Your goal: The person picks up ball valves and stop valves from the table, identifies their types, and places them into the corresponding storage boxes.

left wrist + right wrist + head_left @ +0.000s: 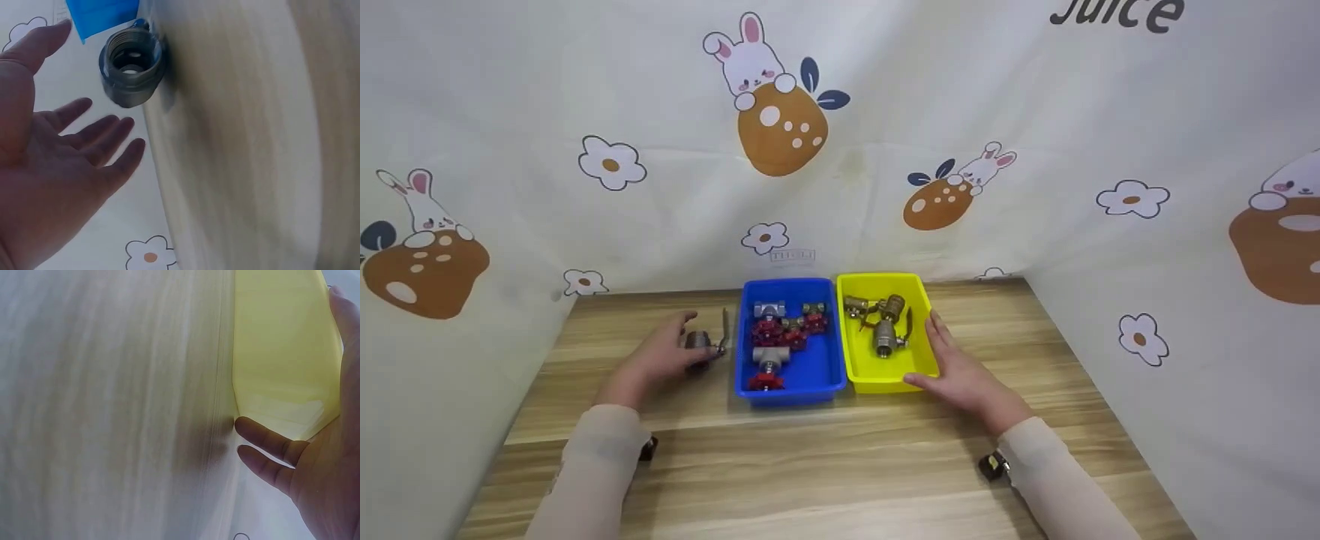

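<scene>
A metal ball valve (699,341) with an upright lever handle lies on the table, left of the blue bin. My left hand (664,351) is beside it, and in the left wrist view the fingers are spread apart with a gap between them and the valve's threaded end (130,84). My right hand (964,375) rests against the right side of the yellow bin (889,387), its thumb at the front rim and its fingers fairly straight along the wall (287,354). Inside the yellow bin are several ball valves (884,337).
The blue bin (819,371) stands against the yellow bin's left side. It holds several valves with red round handles (767,382). Both bins sit on a wood-grain table (810,472), near a patterned cloth backdrop (855,217) that also rises on both sides.
</scene>
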Action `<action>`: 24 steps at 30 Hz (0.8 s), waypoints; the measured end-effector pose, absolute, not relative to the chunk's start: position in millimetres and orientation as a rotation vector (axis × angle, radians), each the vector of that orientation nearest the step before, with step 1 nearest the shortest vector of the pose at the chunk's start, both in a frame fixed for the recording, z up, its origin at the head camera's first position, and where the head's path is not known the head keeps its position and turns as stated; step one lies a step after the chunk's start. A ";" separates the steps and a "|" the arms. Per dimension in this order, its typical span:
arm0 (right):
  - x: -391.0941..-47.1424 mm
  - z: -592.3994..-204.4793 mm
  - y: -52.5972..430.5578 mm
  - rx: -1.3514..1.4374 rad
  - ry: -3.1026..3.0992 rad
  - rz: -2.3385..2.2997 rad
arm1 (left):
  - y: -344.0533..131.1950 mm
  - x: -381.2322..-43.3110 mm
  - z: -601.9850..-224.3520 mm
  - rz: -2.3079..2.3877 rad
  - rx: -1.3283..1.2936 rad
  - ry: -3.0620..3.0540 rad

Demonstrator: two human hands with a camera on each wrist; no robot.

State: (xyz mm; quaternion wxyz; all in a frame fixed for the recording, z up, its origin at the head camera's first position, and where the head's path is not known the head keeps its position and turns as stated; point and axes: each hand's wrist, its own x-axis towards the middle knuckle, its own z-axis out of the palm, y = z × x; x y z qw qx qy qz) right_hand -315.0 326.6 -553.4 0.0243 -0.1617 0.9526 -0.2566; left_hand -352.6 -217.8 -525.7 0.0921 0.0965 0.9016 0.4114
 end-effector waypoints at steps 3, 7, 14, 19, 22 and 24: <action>-315.1 -553.4 326.7 -0.510 2.950 -0.800 | -215.2 -350.1 -529.8 1.217 0.287 2.664; -314.7 -553.5 326.5 -0.496 2.948 -0.807 | -212.4 -348.5 -535.8 1.175 0.296 2.681; -315.5 -554.8 327.1 -0.473 2.943 -0.788 | -207.5 -349.2 -543.4 1.077 0.272 2.804; -315.7 -555.1 327.1 -0.485 2.949 -0.789 | -204.9 -350.6 -547.7 1.018 0.208 2.849; -315.3 -554.5 326.6 -0.470 2.944 -0.796 | -204.6 -351.9 -550.5 0.991 0.177 2.868; -314.2 -553.8 326.8 -0.471 2.939 -0.805 | -204.1 -352.9 -551.9 0.976 0.167 2.877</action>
